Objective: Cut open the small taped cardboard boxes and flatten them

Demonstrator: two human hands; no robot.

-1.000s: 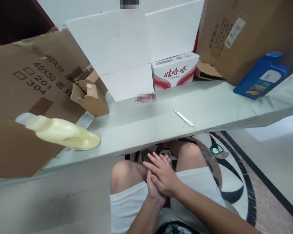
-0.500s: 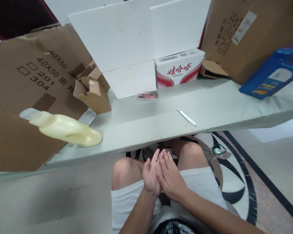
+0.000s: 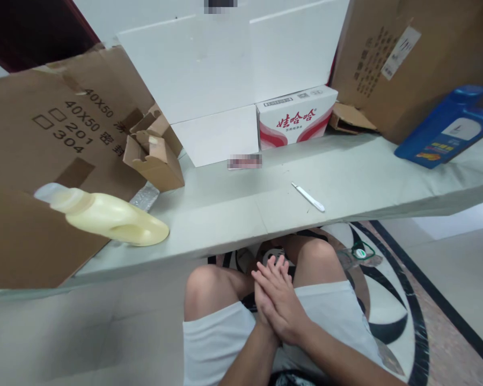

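Note:
My right hand (image 3: pixel 282 300) lies across my left hand (image 3: pixel 262 308), palm against palm, above my lap between the knees. The right fingers are stretched out and slightly apart. Much of the left hand is covered; its visible fingertips reach out past the right hand, also extended. No object shows in either hand. Closest to them on the table (image 3: pixel 225 225) is a white scalpel-like knife (image 3: pixel 308 197) with a slim handle, lying at an angle near the front edge. A pale yellow bottle (image 3: pixel 108 217) with a whitish cap stands at the left.
A blue bottle (image 3: pixel 446 128) stands on the right. Behind are a white and red carton (image 3: pixel 295 120), white panels (image 3: pixel 209 64), a small open cardboard box (image 3: pixel 156 161) and large brown cartons (image 3: pixel 20 166) (image 3: pixel 438 48). A small blurred item (image 3: pixel 244 162) lies by the panels.
My right hand has slid over my left, from side by side with the left palm showing to lying on top of it. The things on the table have stayed put.

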